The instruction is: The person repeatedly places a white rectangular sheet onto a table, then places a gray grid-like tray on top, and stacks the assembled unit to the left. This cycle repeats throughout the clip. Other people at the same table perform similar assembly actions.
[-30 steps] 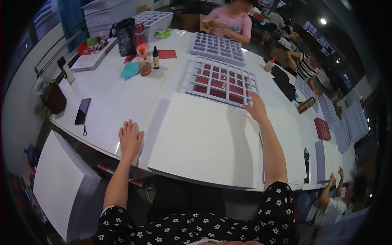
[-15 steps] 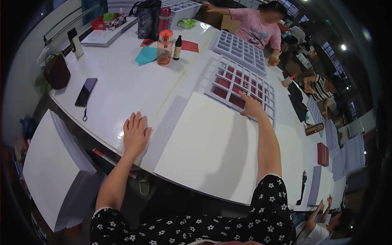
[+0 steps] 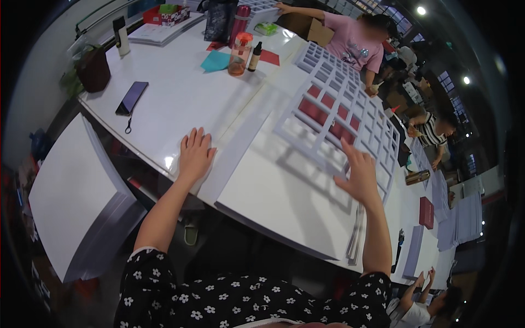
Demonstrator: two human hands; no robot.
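Observation:
A white grid frame (image 3: 338,109) with many square openings is tilted over the table, its shadow falling on a stack of large white boards (image 3: 262,202). At the frame's near rim is my right hand (image 3: 361,175), fingers over the bars and thumb stretched out to the left; the exact grip is partly hidden. Through several openings shows something dark red (image 3: 317,104), lying under the frame. My left hand (image 3: 195,153) rests flat on the white tabletop left of the boards, fingers slightly apart and holding nothing.
A phone (image 3: 132,98), an orange bottle (image 3: 240,57) and a small dropper bottle (image 3: 255,57) stand or lie farther off. Another stack of white sheets (image 3: 76,197) is at my left. A co-worker in a pink shirt (image 3: 355,41) is across the table.
The grid frame has come up off the table and tilted toward me, with my right hand at its rim. My left hand stays flat on the tabletop.

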